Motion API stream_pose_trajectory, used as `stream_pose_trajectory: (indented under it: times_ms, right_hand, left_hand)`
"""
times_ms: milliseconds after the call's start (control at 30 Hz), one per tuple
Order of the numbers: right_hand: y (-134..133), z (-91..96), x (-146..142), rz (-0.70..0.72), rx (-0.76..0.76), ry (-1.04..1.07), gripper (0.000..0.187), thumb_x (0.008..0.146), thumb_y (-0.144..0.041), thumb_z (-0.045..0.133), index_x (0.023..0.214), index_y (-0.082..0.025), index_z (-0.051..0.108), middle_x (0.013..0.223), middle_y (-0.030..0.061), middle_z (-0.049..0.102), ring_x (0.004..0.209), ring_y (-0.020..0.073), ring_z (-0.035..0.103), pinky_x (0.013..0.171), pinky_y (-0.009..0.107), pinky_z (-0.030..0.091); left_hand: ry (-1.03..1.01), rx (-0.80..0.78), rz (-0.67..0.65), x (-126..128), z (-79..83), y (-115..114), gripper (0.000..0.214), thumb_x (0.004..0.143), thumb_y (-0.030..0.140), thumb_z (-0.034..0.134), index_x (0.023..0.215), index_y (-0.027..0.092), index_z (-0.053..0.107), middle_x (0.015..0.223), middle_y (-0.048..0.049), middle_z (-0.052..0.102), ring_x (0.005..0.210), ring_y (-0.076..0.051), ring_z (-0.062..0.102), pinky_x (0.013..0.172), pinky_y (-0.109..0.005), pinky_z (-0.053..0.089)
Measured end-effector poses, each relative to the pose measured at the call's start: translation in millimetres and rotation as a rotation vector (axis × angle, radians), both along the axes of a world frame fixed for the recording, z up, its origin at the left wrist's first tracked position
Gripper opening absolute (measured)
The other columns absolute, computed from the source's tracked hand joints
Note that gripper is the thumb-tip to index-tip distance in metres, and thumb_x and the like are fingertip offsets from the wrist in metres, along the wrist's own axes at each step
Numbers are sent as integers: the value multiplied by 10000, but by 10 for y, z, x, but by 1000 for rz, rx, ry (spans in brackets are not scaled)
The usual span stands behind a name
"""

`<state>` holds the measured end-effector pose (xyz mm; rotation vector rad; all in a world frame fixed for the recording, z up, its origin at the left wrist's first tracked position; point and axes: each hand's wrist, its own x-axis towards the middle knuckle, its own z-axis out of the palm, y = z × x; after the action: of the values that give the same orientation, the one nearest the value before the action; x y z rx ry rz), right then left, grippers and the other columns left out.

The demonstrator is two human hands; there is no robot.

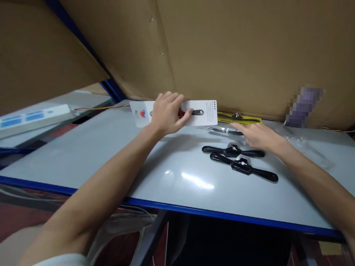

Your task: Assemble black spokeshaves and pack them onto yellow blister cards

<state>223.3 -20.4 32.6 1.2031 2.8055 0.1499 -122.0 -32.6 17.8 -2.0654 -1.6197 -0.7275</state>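
My left hand (167, 113) grips a white cardboard packaging card (210, 111), its fingers over the top and thumb across the front. The card shows a dark handle shape with a hole, a bit of red and small print. My right hand (260, 137) is closed at the right end of a black spokeshave (225, 131); its fingertips are partly hidden. Closer to me lie two more black spokeshaves, one (233, 150) nearly level and the front one (244, 166) slanting down to the right. Behind my right hand is a yellow packaging card (249, 119) with a dark tool on it.
Clear plastic packaging (313, 148) lies right of my right hand. A pixelated purple object (305, 107) stands against the cardboard wall (233, 47). On the left, a white power strip (31, 117) rests on another surface. The white table (167, 185) has a blue front edge.
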Motion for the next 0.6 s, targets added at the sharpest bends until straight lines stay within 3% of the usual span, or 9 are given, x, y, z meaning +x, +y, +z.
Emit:
stream_pose_trajectory:
  times_ms: [233,333,433,500,600]
  right_hand:
    - [267,26,236,-79,-188,223,728,798,-74,577,1510,-224,564,1370,120,742,1134,300,707,897,359,512]
    - [340,35,334,-203,-416,216,723,765,-110,613,1482,-196,583,1107,93,807,887,261,741,761,329,519]
    - [372,60,409,-279,-616,241,695,758,-167,611,1453,-181,600,855,39,775,709,218,688,651,308,479]
    - [379,82,440,-220,-549,254,546,755,-198,598,1293,-184,689,837,34,752,736,207,663,664,306,456]
    - [370,112,443,-88,-296,236,333,787,-243,583,1080,-196,734,885,48,738,762,204,616,674,321,407]
  left_hand:
    - [-56,24,42,0,26,2,445,1008,575,481,1166,195,652,1029,-124,689,1102,-363,610,1000,-504,412]
    - [-36,-20,24,45,15,10,479,1015,623,477,1146,199,656,1017,-120,699,1093,-356,606,1001,-491,409]
    - [36,-112,-16,138,-18,13,512,1012,659,468,1094,195,667,1003,-127,703,1074,-355,604,991,-488,412]
    - [75,-159,-31,202,-46,16,523,1011,660,459,1083,189,676,1006,-139,708,1078,-363,599,992,-498,410]
    - [107,-208,-29,256,-91,32,524,1018,633,448,1129,182,691,1050,-161,721,1116,-383,592,1003,-519,401]
